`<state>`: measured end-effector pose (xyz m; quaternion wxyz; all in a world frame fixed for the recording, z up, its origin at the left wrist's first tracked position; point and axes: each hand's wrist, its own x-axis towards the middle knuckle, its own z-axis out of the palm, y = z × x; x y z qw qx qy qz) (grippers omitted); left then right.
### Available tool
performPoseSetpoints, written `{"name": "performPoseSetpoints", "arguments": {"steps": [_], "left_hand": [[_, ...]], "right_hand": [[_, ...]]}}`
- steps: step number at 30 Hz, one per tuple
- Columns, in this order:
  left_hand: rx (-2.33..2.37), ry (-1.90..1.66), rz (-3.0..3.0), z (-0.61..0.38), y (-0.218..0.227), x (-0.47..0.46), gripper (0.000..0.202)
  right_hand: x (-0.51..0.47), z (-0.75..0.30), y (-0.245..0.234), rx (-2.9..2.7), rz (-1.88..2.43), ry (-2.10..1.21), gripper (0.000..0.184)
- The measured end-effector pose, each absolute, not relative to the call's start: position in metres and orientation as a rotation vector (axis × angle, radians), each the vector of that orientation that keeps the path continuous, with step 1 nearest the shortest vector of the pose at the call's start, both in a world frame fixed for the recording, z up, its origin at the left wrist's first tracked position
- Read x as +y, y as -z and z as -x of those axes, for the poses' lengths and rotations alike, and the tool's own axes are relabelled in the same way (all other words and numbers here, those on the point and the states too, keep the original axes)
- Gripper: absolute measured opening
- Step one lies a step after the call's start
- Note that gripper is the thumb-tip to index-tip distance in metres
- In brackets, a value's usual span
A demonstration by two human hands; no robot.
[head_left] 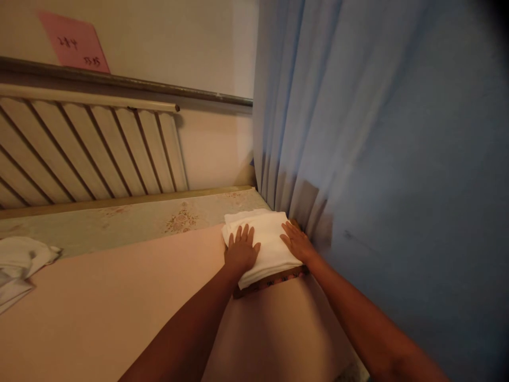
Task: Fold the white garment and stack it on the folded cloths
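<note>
Left hand (242,251) and right hand (297,244) flat, fingers spread, on folded rectangular white cloth (268,241) (dark-brown patterned layer (274,283) beneath), probably steadying its edges

Blue curtain (377,159) beside pale wall (170,42)

Through my remote camera I see a bed (137,222) with a pale, flower-printed surface, left bare in a strip along its far side. A smooth pink sheet (119,307) covers most of the rest. On the sheet, right of centre, lies a flat dark-brown piece (274,281) with a patterned near edge, bearing a folded white cloth (270,233). Well apart, at my left, lies a crumpled white cloth (22,260), cut off by the frame.
</note>
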<state>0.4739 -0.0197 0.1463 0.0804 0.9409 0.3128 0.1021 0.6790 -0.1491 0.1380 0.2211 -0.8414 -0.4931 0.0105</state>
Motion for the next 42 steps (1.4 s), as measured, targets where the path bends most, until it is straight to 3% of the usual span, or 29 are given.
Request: {"name": "performPoseSetpoints", "arguments": {"steps": [7,11,14,23,42], "left_hand": [[1.068,-0.244,-2.757,-0.4,-0.153,-0.016,0.061],[1.279,-0.282,-2.702,-0.325,-0.124,-0.021,0.059],[1.433,-0.149,-2.719,-0.259,-0.091,-0.027,0.059],[1.595,-0.088,-2.969,-0.095,-0.025,-0.057,0.059],[1.607,-0.275,-2.859,-0.07,-0.03,-0.081,0.065]], "right_hand": [[-0.22,-0.676,-0.135,-1.009,2.351,0.058,0.053],[-0.273,-0.631,-0.105,-0.779,2.394,0.115,0.06],[-0.297,-0.58,-0.073,-0.725,2.405,0.126,0.055],[-0.29,-0.464,-0.019,-1.302,2.436,0.293,0.047],[-0.28,-0.443,-0.027,-1.531,2.566,0.304,0.053]]}}
